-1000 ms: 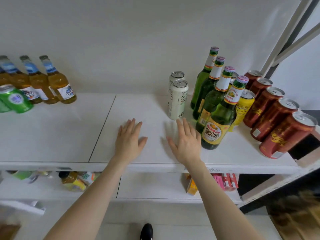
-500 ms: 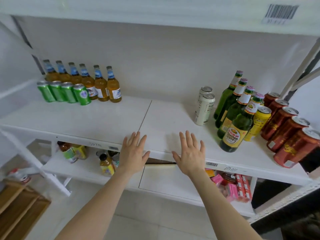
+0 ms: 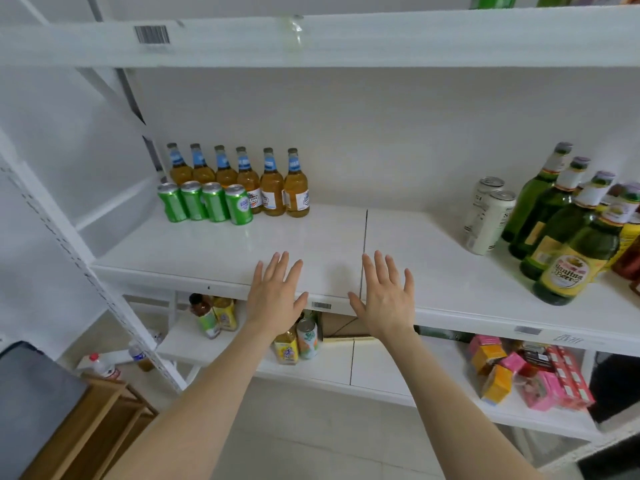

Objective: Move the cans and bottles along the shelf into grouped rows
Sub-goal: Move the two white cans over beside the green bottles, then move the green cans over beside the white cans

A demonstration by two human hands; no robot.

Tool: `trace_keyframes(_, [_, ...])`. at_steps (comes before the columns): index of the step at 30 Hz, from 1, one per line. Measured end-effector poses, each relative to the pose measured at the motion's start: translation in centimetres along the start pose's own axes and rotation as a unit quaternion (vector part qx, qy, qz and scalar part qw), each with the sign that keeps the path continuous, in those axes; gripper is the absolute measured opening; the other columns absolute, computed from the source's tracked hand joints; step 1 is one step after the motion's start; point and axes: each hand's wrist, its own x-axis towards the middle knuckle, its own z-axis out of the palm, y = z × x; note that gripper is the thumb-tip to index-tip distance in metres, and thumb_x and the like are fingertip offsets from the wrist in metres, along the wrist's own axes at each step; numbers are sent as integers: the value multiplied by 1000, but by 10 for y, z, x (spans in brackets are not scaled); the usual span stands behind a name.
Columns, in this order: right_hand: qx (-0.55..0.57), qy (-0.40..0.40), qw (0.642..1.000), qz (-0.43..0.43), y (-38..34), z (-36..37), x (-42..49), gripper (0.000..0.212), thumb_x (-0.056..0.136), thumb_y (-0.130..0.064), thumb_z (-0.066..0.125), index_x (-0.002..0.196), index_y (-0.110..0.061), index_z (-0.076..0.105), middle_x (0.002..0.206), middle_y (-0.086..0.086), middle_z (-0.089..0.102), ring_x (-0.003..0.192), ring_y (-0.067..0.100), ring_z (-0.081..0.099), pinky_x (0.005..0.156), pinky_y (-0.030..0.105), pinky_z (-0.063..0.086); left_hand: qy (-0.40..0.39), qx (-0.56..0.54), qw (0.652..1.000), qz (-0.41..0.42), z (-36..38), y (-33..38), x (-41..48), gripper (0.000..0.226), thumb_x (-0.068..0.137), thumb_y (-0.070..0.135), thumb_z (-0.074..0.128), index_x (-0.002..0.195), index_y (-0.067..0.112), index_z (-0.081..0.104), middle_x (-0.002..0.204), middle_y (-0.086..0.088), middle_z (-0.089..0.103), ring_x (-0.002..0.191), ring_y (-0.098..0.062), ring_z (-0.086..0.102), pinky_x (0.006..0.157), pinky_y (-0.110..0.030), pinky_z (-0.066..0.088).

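Observation:
My left hand (image 3: pixel 275 292) and my right hand (image 3: pixel 384 294) hover flat, fingers spread, over the front edge of the white shelf (image 3: pixel 207 251), holding nothing. At the back left stands a row of several amber bottles with blue labels (image 3: pixel 272 183), and in front of them a row of several green cans (image 3: pixel 204 202). On the right stand two white cans (image 3: pixel 488 216), a row of several green glass bottles (image 3: pixel 571 233), a yellow can (image 3: pixel 628 233) partly hidden behind them, and the edge of a red can (image 3: pixel 630 259).
An upper shelf edge (image 3: pixel 311 39) with a barcode label runs overhead. The lower shelf holds small bottles and cans (image 3: pixel 294 341) and pink and orange boxes (image 3: pixel 530 379). A wooden crate (image 3: pixel 93 424) and a grey object stand on the floor at the left.
The view has swung left and pulled back, bringing the left group fully into sight. Both hands have slid back from the shelf's middle to its front edge, still spread.

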Motion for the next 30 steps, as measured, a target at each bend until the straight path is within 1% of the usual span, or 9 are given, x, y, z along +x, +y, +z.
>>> trace_keyframes(4, [-13, -18, 1000, 5, -34, 6, 14, 77, 100, -58, 30, 158, -21, -5, 167, 5, -2, 154, 25, -3, 122, 51, 3, 0, -9, 1000, 3, 5, -34, 5, 65, 101, 49, 36, 156, 21, 18, 165, -11, 13, 153, -28, 6, 123, -49, 5])
trace_keyframes(9, [-16, -9, 1000, 11, -69, 23, 42, 77, 100, -58, 31, 158, -22, -3, 168, 5, -1, 154, 25, -2, 121, 51, 2, -4, -5, 1000, 5, 12, -74, 25, 66, 101, 50, 34, 157, 21, 15, 166, -11, 9, 153, -27, 4, 123, -48, 3])
trace_keyframes(13, [-7, 0, 1000, 14, -99, 35, 72, 76, 100, -58, 32, 158, -21, 1, 168, 5, 2, 154, 25, -1, 122, 52, 4, -7, 12, 1000, 2, 20, -114, 47, 66, 101, 49, 34, 157, 22, 14, 166, -10, 9, 153, -27, 3, 123, -48, 3])
trace_keyframes(22, [4, -1, 1000, 22, -191, 62, 143, 77, 99, -59, 31, 158, -20, 3, 167, 6, 3, 154, 26, 1, 121, 53, 2, 2, 28, 999, -19, 33, -244, 84, 66, 100, 50, 36, 157, 22, 17, 165, -11, 12, 153, -27, 7, 123, -49, 7])
trace_keyframes(25, [25, 22, 998, 44, -228, 73, 166, 77, 97, -58, 39, 158, -18, 13, 166, 8, 13, 153, 27, 10, 120, 55, 8, 3, 21, 1000, -13, 37, -290, 98, 67, 100, 50, 38, 157, 21, 17, 165, -11, 14, 153, -27, 8, 123, -51, 7])
trace_keyframes(27, [48, 32, 997, 60, -252, 81, 180, 78, 96, -57, 43, 157, -17, 18, 165, 8, 19, 152, 28, 15, 120, 56, 11, 17, 10, 1000, -8, 41, -320, 108, 68, 99, 50, 41, 156, 20, 20, 164, -11, 18, 152, -28, 12, 122, -51, 9])
trace_keyframes(30, [69, 34, 994, 73, -281, 92, 201, 78, 96, -57, 44, 158, -17, 16, 166, 6, 17, 153, 26, 14, 120, 54, 10, 32, 0, 999, -5, 47, -353, 123, 68, 97, 50, 44, 155, 18, 24, 162, -12, 24, 151, -28, 17, 122, -52, 10])
